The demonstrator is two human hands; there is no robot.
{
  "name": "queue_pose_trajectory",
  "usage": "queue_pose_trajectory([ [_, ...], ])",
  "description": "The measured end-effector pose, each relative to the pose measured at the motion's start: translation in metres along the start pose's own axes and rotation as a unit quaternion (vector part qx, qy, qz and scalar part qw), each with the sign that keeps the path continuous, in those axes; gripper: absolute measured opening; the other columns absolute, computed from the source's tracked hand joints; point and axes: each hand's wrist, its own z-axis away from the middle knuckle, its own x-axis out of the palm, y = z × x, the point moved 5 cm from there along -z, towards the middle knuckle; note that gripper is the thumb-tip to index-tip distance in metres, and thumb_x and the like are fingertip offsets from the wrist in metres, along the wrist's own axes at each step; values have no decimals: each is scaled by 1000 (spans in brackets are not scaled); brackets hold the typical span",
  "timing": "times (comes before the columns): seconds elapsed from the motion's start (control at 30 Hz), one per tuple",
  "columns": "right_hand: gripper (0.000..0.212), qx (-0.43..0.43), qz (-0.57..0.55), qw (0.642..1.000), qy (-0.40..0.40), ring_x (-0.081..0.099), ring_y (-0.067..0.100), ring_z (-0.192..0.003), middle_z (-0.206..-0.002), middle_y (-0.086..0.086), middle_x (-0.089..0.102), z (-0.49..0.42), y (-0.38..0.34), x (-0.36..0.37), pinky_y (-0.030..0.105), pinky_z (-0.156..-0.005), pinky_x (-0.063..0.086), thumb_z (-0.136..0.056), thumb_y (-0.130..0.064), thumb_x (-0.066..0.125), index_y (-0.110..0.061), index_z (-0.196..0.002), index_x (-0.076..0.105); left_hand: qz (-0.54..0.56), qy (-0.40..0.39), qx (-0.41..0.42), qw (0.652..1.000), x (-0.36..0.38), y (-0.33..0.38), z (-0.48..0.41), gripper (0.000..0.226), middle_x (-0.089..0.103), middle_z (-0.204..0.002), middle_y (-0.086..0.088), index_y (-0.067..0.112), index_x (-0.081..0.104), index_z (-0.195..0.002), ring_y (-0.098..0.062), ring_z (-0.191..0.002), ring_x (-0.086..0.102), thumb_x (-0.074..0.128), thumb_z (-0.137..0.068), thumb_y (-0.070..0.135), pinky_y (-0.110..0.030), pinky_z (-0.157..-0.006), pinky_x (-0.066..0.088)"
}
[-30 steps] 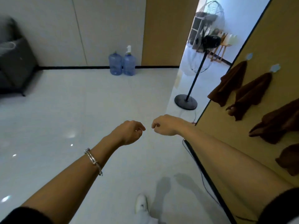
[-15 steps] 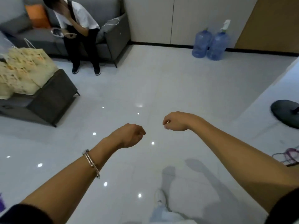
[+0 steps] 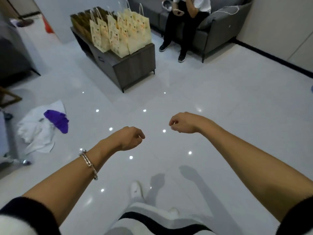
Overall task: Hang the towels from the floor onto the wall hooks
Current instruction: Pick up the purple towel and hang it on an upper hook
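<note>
A purple towel (image 3: 56,120) lies crumpled on a white sheet (image 3: 36,133) on the floor at the left. My left hand (image 3: 129,139) and my right hand (image 3: 182,122) hang out in front of me above the bare tiles. Both have loosely curled fingers and hold nothing. The purple towel is well to the left of my left hand. The wall hooks are out of view.
A low dark cabinet (image 3: 135,67) carrying several cream paper bags (image 3: 122,31) stands ahead. Behind it a person sits on a grey sofa (image 3: 218,26). A metal stand (image 3: 11,143) is at the left edge. My white shoe (image 3: 136,189) is below.
The view has swung left, away from the wall with the hung brown towels. The cabinet, the sofa and the purple towel on the floor have come into sight. Both hands keep their pose.
</note>
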Motion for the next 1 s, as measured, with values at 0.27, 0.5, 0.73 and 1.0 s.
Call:
queue_pose_trajectory([
  [0.27, 34, -57, 80, 995, -33, 57, 21, -111, -133, 1, 54, -93, -104, -31, 32, -94, 44, -96, -26, 43, -23, -128, 56, 47, 49, -40, 997, -65, -90, -23, 33, 58, -128, 0, 21, 58, -125, -19, -114, 54, 41, -96, 21, -26, -94, 40],
  [0.5, 34, -38, 143, 989, -23, 57, 22, -111, -131, 2, 56, -173, -188, -84, 34, -96, 45, -95, -27, 45, -23, -126, 57, 106, 95, -40, 989, -151, -182, -50, 33, 57, -130, 0, 22, 56, -127, -18, -115, 53, 42, -96, 23, -23, -90, 38],
  [0.73, 37, -98, 260, 958, -76, 53, 22, -119, -136, 2, 53, -245, -311, -77, 35, -101, 40, -98, -28, 43, -19, -133, 54, 184, 145, -96, 967, -187, -299, -32, 33, 59, -126, 0, 23, 56, -126, -18, -111, 55, 45, -96, 26, -22, -86, 38],
  [1.0, 36, -265, 292, 915, -82, 52, 22, -119, -134, 2, 54, -305, -455, -25, 35, -100, 43, -96, -28, 41, -25, -130, 54, 240, 170, -227, 928, -169, -421, 28, 33, 62, -117, 2, 23, 57, -124, -11, -92, 52, 49, -92, 23, -21, -84, 41],
])
